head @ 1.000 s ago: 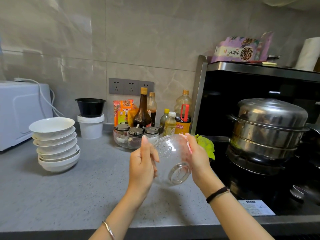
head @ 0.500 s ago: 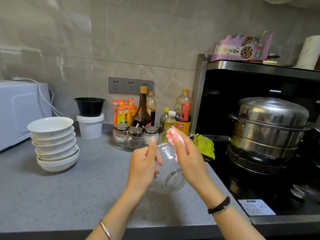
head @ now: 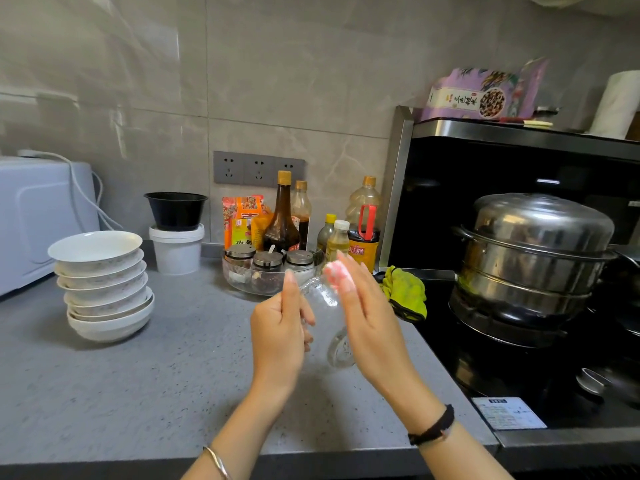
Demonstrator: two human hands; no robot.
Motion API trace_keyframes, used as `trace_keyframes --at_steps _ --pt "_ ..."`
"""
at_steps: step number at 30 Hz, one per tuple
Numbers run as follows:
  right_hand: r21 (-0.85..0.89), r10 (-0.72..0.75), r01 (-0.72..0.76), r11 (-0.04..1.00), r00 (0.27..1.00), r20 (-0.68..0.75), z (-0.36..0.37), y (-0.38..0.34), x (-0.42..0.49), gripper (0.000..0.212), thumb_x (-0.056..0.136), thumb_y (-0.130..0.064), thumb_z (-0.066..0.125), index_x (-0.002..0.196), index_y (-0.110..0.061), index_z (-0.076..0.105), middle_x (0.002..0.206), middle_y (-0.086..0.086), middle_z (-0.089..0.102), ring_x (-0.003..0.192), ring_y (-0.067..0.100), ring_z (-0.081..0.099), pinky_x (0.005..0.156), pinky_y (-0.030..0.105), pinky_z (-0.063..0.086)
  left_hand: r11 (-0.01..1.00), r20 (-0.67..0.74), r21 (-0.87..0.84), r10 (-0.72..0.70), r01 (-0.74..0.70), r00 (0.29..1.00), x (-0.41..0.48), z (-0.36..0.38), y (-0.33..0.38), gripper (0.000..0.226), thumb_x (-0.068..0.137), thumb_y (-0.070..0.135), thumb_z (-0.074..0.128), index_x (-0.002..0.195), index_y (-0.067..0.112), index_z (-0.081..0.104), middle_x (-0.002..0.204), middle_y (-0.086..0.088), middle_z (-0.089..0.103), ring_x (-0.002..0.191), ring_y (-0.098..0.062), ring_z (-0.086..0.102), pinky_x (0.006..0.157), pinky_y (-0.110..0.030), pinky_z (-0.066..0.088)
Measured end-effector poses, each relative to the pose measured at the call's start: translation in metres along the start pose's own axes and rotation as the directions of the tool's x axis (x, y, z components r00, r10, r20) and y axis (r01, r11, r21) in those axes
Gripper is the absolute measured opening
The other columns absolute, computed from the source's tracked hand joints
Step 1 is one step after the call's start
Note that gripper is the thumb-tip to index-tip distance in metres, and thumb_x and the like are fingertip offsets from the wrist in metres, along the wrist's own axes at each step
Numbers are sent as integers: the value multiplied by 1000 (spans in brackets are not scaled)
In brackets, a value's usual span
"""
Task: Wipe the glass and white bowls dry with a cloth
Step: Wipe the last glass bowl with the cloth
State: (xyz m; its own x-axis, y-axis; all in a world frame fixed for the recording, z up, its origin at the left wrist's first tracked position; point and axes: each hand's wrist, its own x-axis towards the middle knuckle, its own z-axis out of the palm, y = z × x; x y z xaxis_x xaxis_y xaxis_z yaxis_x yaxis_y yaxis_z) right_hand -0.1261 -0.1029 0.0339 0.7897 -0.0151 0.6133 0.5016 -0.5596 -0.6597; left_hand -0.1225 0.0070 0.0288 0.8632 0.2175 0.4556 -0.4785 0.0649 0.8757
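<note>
Wall: we see large glossy grey tiles [head: 311, 64], with a grey triple socket panel [head: 259, 168] set in them.
Counter: we look down on a speckled grey worktop [head: 138, 393].
Right: a black cooker recess [head: 450, 188], steel-framed.
Light: soft glare on the upper-left tiles.

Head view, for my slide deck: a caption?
Left hand grips a glass bowl, right hand against it, over the counter; white bowls stacked.

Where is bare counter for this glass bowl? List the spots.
Bare grey countertop lies between the stacked white bowls and the left hand, and along the front edge. Crowded: condiment tray at the wall, green cloth and steamer pot rightward.
</note>
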Motion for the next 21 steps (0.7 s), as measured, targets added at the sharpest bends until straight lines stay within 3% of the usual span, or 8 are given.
trace_keyframes --at_steps 3,5,7,9,12,14,17,21 --pt "-273 -188 186 944 982 20 4 -6 -6 41 100 -53 23 140 -50 29 152 -25 23 143 -7 4 117 23 8 999 -4 20 27 -27 1000 0 2 -1 58 98 39 35 52 8 52 35 1 44 32 -6 43 37 -17 36" --pt "-341 -234 231 911 972 31 4 -4 -4 45 98 -52 24 141 -46 35 151 -21 29 144 -3 11 117 25 9 999 8 21 33 -34 999 -2 2 -1 57 96 41 35 55 6 55 36 1 46 33 -5 43 37 -17 36" --pt "-188 -139 139 972 990 16 0 -6 1 37 100 -53 31 133 -48 44 140 -22 44 136 -4 31 110 22 26 1000 20 -5 19 -18 1000 -4 1 2 58 95 43 36 52 8 51 34 2 42 32 -6 41 37 -17 35" --pt "145 44 -47 988 999 26 -7 -9 9 26 98 -51 38 121 -49 49 119 -30 54 114 -16 47 90 7 39 999 26 -37 5 -4 1000 -5 -1 5 58 95 43 36 50 9 47 34 3 38 33 -6 39 37 -16 34" --pt "443 218 -246 862 969 112 -14 -4 16 35 95 -52 41 129 -48 44 113 -44 44 97 -32 42 90 1 35 997 11 -74 -13 14 1000 -5 -3 9 58 94 44 37 49 9 45 35 4 35 33 -5 37 37 -15 34" --pt "510 278 -301 806 953 122 -13 3 15 37 89 -56 46 125 -50 47 122 -34 49 109 -17 47 102 21 41 996 6 -89 -23 23 1000 -4 -4 8 59 94 45 36 49 8 44 35 4 35 33 -6 36 37 -15 34" --pt "560 427 -406 722 899 100 -13 4 14 34 90 -55 49 115 -37 63 114 -4 68 103 14 64 78 25 51 991 10 -130 -40 41 999 -4 -5 7 59 93 47 36 48 10 43 36 3 36 33 -5 36 36 -15 33" --pt "577 535 -435 691 845 -3 -15 4 15 30 94 -48 50 92 -28 72 92 3 75 92 20 68 85 35 52 985 70 -163 -53 63 996 -1 -6 3 61 96 44 32 46 11 43 36 1 38 34 -6 38 36 -16 34"
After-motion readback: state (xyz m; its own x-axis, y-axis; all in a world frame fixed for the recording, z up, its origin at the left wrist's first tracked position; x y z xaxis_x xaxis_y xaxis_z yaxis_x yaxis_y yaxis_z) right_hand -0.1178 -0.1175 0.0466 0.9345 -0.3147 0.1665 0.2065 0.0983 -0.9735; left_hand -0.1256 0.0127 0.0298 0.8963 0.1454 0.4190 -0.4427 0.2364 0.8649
